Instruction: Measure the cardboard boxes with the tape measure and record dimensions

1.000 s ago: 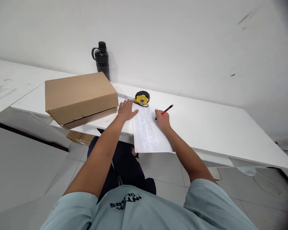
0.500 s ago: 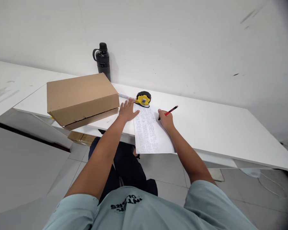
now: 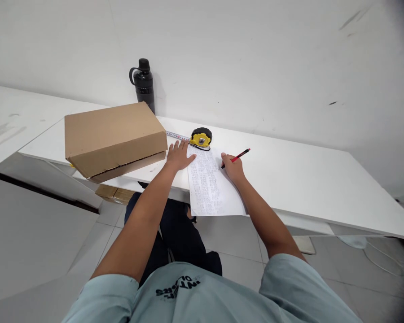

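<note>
A sheet of paper (image 3: 204, 188) covered in handwriting lies on the white table, its near end sticking out past the front edge. My left hand (image 3: 179, 155) rests flat at the sheet's upper left, fingers spread. Between the fingers of my right hand (image 3: 233, 167) is a red and black pen (image 3: 241, 155), its tip at the right part of the paper. Just beyond my left fingertips sits a yellow and black tape measure (image 3: 201, 138). Its pulled-out blade (image 3: 177, 135) runs left to behind the cardboard box.
A closed cardboard box (image 3: 116, 134) stands at the left, partly over the front edge of the white table (image 3: 299, 179). Behind it a black bottle (image 3: 143, 85) stands by the wall (image 3: 256, 58). Under the table, a brown carton (image 3: 114, 194) shows at the left.
Hardly anything differs. The whole view has shifted very slightly; my left hand stays flat and my right hand keeps the pen at about the same spot on the paper.
</note>
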A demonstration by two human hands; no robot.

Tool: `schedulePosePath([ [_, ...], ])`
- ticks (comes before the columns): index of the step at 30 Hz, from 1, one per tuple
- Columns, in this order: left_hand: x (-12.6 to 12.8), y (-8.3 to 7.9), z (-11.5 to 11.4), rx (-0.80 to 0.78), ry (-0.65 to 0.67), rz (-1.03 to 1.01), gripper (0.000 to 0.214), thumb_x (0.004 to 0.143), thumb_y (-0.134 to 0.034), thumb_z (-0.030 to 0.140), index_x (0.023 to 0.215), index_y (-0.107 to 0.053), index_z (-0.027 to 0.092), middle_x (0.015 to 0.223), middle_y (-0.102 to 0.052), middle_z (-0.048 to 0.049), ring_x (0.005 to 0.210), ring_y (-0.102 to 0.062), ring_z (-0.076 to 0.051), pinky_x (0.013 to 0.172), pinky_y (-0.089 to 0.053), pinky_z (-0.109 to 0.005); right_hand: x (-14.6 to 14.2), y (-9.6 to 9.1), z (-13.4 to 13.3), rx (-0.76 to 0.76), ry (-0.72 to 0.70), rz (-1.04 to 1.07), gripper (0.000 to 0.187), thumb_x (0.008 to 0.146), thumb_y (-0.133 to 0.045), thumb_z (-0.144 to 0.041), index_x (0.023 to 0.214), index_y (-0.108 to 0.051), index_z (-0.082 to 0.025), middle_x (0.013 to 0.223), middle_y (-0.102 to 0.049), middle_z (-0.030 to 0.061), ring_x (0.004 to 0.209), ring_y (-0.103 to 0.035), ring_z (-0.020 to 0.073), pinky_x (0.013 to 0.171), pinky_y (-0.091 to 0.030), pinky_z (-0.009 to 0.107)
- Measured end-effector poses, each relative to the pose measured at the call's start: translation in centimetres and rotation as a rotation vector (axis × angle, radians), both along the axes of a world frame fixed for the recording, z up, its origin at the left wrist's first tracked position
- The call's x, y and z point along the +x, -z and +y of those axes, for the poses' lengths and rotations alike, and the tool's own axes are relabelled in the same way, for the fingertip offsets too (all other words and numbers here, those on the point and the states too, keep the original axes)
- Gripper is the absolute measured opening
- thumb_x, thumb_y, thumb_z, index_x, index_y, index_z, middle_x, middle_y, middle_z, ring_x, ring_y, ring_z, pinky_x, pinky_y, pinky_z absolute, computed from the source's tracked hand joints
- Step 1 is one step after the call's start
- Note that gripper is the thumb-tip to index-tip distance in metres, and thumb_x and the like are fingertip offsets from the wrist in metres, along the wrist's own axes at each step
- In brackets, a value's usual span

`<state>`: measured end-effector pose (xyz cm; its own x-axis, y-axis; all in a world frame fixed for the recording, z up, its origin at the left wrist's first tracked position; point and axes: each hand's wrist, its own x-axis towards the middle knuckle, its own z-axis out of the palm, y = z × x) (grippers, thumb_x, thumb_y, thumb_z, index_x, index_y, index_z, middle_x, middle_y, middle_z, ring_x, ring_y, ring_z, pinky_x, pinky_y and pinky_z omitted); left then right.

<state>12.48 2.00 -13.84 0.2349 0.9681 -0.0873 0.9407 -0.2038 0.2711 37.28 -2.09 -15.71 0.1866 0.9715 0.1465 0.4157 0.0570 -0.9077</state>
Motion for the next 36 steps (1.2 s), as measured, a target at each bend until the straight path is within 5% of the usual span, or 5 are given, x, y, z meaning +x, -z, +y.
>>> schedulePosePath([
  [20,-0.2,-0.2,-0.5,0.0,-0.006,0.019,0.092,0.099,-0.026,0.071,0.174,-0.014,0.019,0.183,-0.008,-0.0063,0.17,-0.006,-0.032,0.138,-0.007,-0.051,-0.1,0.6,0.2,-0.019,0.07,-0.039,0.05,0.089,-0.059,-0.055,0.054,-0.038,-0.026,0.051,-0.039,-0.0025,0.057,-0.039,0.0149,0.058,-0.034,0.032],
  [30,-0.3,0.0,-0.8,0.002,0.003,0.005,0.094,0.098,-0.024,0.071,0.174,-0.014,0.015,0.183,-0.008,-0.0082,0.17,-0.006,-0.033,0.137,-0.008,-0.052,0.2,1.1,0.0,-0.004,0.095,-0.081,0.059,0.089,-0.058,-0.07,0.057,-0.037,-0.026,0.051,-0.038,-0.0032,0.056,-0.038,0.0148,0.058,-0.034,0.033],
  [36,-0.4,0.3,-0.6,0.005,0.004,0.022,0.095,0.099,-0.023,0.071,0.175,-0.011,0.016,0.184,-0.005,-0.0069,0.17,-0.006,-0.033,0.137,-0.008,-0.053,0.3,1.2,-0.1,0.228,0.243,-0.158,0.045,0.094,-0.051,-0.064,0.076,-0.055,-0.023,0.076,-0.056,0.0029,0.078,-0.051,0.0194,0.075,-0.043,0.035],
])
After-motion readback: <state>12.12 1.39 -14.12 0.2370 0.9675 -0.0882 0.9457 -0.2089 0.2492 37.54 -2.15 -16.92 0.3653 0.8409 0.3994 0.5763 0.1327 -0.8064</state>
